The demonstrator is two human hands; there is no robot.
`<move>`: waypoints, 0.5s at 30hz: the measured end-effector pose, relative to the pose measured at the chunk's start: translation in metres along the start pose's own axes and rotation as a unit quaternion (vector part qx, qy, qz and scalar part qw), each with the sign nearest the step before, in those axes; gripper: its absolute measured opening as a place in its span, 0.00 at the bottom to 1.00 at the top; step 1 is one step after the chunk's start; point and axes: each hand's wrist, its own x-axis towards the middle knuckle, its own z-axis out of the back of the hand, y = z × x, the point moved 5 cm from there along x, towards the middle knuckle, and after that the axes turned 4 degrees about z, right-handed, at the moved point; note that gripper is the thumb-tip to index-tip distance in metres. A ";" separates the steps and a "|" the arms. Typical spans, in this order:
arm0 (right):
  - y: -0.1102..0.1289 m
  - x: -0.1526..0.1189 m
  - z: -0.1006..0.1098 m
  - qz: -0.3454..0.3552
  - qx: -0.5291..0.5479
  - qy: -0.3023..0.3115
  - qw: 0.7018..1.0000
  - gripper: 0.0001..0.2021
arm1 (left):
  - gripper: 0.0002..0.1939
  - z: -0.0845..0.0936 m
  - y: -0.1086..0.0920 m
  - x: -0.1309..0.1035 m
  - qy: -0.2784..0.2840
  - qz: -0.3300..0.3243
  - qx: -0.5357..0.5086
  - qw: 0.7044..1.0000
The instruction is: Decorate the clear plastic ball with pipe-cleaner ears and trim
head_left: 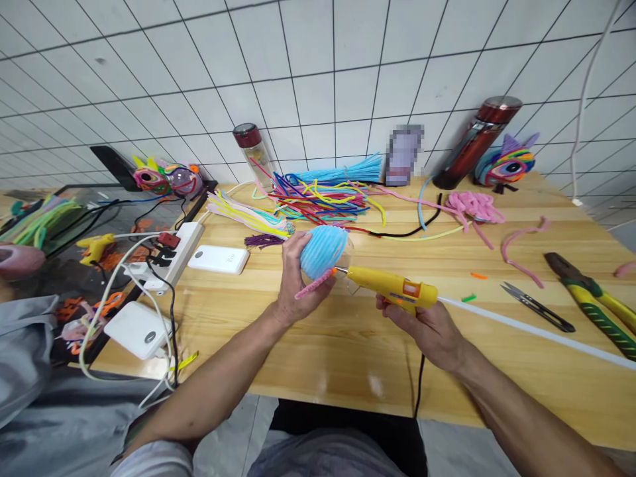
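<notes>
My left hand (293,285) is closed around a ball wrapped in light blue pipe cleaners (325,252), held above the wooden table. Part of the ball's right side looks clear and unwrapped. A pink pipe cleaner (315,283) lies along its lower edge, by my left fingers. My right hand (427,328) grips a yellow glue gun (392,286) by its handle. The nozzle points left and meets or nearly touches the ball beside the end of the pink piece. From the gun's rear a long white glue stick (527,328) runs off to the right.
Bundled pipe cleaners (322,195) lie at the back, near a glass bottle (253,149) and a red thermos (477,142). Snips (539,308) and pliers (596,298) rest at right. Left are a power bank (218,259), a power strip (181,255) with cables and a co-worker's sleeve (24,358).
</notes>
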 end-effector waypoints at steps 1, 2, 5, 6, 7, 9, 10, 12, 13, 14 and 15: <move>0.000 0.000 0.000 -0.002 -0.001 0.000 1.000 0.18 | 0.36 0.000 0.000 0.000 -0.001 0.000 0.000 1.000; -0.001 -0.001 0.001 -0.004 -0.001 -0.003 1.000 0.19 | 0.36 0.000 0.000 0.000 -0.002 0.001 -0.001 1.000; 0.000 0.000 0.001 -0.005 -0.004 -0.010 1.000 0.19 | 0.37 0.000 0.000 0.000 -0.001 -0.001 0.001 1.000; 0.001 0.000 0.001 -0.003 -0.006 -0.009 1.000 0.19 | 0.37 0.000 0.000 0.000 0.001 -0.001 0.003 1.000; 0.002 0.001 0.000 -0.001 -0.009 -0.007 1.000 0.19 | 0.37 0.000 0.001 -0.001 0.002 -0.001 0.005 1.000; 0.005 0.002 -0.001 0.005 -0.016 -0.001 1.000 0.19 | 0.37 0.000 0.001 -0.001 0.002 0.000 0.008 1.000; 0.006 0.002 -0.001 0.008 -0.021 0.000 1.000 0.19 | 0.37 0.000 0.001 -0.001 0.002 0.001 0.010 1.000; 0.008 0.002 0.000 0.016 -0.033 0.001 0.999 0.19 | 0.37 0.000 0.002 -0.001 0.004 0.004 0.012 1.000; 0.008 0.002 0.000 0.019 -0.038 0.001 0.999 0.19 | 0.37 0.000 0.002 -0.001 0.005 0.003 0.011 1.000; 0.008 0.002 0.000 0.020 -0.043 0.001 0.999 0.18 | 0.37 0.000 0.001 -0.001 0.005 0.003 0.010 1.000; 0.008 0.001 0.000 0.020 -0.046 0.001 0.999 0.18 | 0.37 0.000 0.001 -0.001 0.005 0.001 0.006 1.000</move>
